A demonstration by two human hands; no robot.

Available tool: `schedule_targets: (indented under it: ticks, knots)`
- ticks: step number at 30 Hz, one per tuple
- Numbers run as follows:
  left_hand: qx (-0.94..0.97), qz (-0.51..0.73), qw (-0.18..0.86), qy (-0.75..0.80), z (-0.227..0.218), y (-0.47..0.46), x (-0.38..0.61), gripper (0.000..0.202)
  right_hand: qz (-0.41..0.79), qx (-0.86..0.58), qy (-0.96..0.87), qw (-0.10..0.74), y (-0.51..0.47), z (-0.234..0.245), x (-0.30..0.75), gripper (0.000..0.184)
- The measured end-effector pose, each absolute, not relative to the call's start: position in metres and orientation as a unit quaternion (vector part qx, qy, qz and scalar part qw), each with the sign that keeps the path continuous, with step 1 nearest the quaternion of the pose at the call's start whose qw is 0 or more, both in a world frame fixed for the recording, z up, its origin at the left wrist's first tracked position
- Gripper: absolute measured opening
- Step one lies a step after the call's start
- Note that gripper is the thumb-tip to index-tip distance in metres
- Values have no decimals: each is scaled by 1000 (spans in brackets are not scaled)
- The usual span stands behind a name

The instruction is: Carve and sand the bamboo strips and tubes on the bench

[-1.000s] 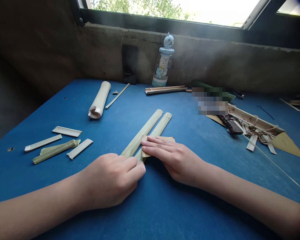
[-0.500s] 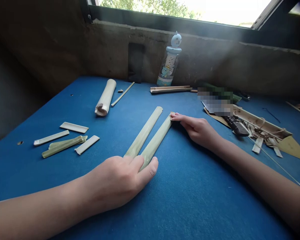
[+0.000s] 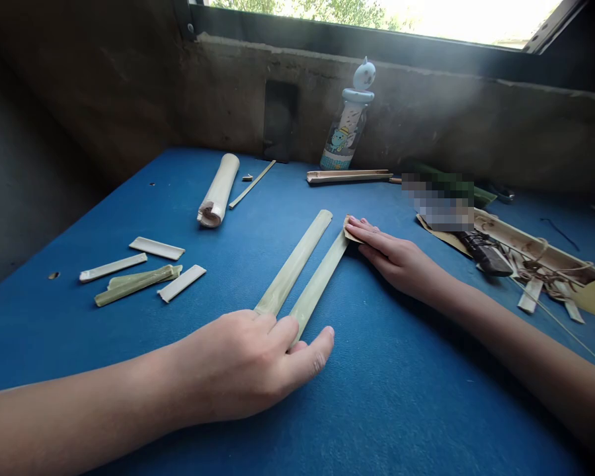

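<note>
Two long pale-green bamboo strips, a left strip (image 3: 297,261) and a right strip (image 3: 322,284), lie side by side on the blue table. My left hand (image 3: 248,360) holds their near ends down, fingers curled over them and thumb sticking out to the right. At the far end of the right strip, my right hand (image 3: 384,248) presses a small tan piece of sandpaper (image 3: 348,230) onto the strip. Its fingers lie together over the sandpaper, hiding most of it and the strip's tip.
Short bamboo pieces (image 3: 133,284) lie left, with a bamboo tube (image 3: 219,192) and thin sliver (image 3: 252,184) behind. A split bamboo length (image 3: 350,176) lies before a bottle (image 3: 344,135). At right, a knife (image 3: 486,254) with blurred blade lies beside a bamboo trough (image 3: 540,241) and string.
My right hand has flattened over the sandpaper at the strip's far end. My left thumb has moved outward, away from the strip. The whole view has shifted slightly, moving things rightward.
</note>
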State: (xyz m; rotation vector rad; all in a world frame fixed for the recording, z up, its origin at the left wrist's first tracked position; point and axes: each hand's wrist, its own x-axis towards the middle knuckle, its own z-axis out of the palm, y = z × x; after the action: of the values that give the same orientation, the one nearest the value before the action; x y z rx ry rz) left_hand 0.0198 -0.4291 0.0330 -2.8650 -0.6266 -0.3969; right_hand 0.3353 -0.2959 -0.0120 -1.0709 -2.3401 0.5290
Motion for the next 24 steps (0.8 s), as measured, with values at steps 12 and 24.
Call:
schedule_targets:
  ticks: [12,24]
  knots:
    - [-971,-133,37,-196,36,-447,23,35,200,-223,-928,221,-368,24,281,42]
    - [-956,-177,-16,-235,25,-452,27,19,163,-139,-944,249,-367,10,277,39]
